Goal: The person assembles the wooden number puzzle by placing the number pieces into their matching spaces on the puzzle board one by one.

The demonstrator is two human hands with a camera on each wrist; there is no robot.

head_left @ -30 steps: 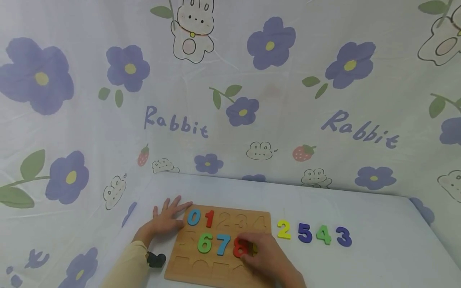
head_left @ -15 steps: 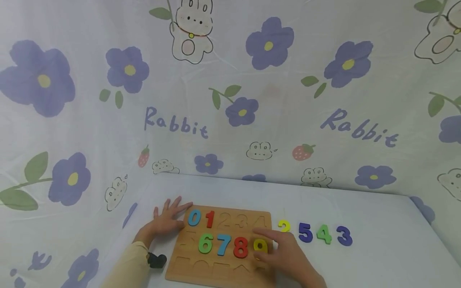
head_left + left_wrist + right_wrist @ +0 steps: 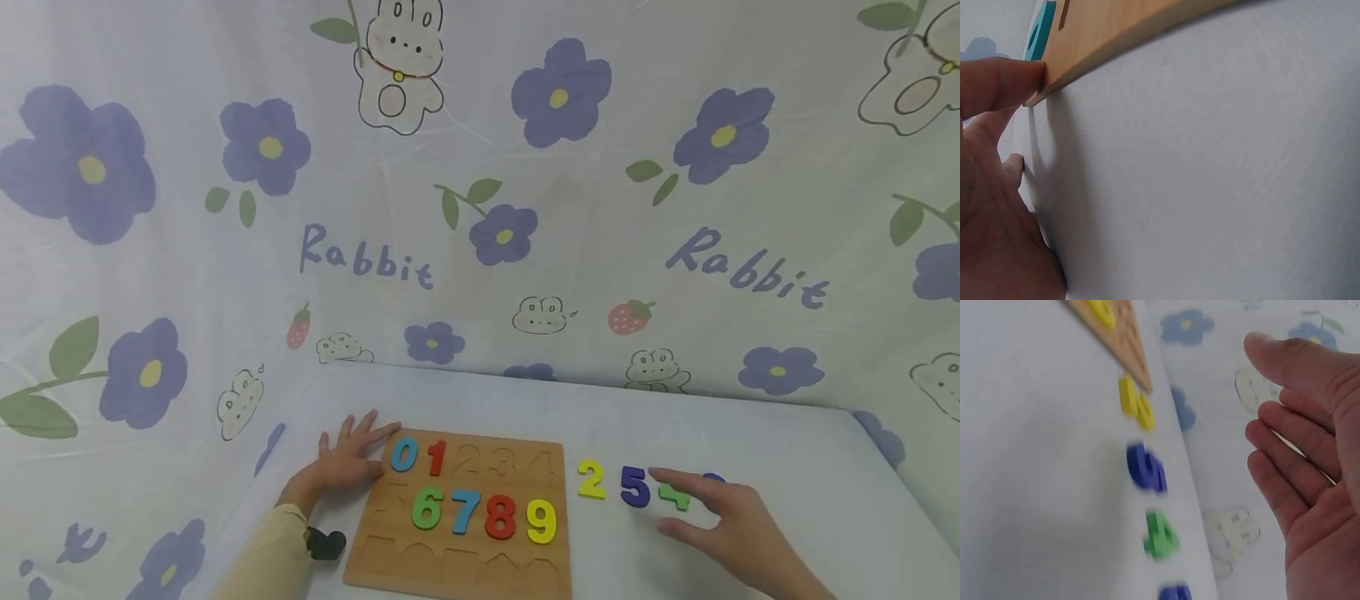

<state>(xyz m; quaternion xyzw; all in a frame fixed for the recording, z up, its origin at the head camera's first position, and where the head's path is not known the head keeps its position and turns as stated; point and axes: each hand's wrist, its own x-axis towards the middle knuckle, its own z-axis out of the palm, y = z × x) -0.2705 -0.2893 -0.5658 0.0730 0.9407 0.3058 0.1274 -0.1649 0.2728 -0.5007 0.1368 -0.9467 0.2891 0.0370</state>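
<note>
My left hand [image 3: 341, 465] rests at the wooden number board's [image 3: 450, 583] upper left corner, fingers spread; in the left wrist view its thumb [image 3: 1007, 84] touches the board's edge. A blue 0 [image 3: 396, 455] and red 1 [image 3: 437, 458] lie in the top row. Below them are a green 6 [image 3: 417, 510], blue 7 [image 3: 467, 510], red 8 [image 3: 501, 517] and yellow 9 [image 3: 552, 522]. My right hand [image 3: 738, 525] hovers with nothing in it, thumb and forefinger apart, over the green 4 [image 3: 675, 497]. It mostly hides the dark blue 3 [image 3: 714, 478].
Right of the board, a yellow 2 [image 3: 592, 481] and a dark blue 5 [image 3: 636, 490] lie in line with the 4 on the white table [image 3: 465, 396]. Recesses for 2, 3 and 4 show in the board's top row. A flower-and-rabbit patterned cloth [image 3: 600, 250] hangs behind.
My right hand has moved right, from the 8 and 9 on the board across to the 4, uncovering the 9. The left hand has stayed in place.
</note>
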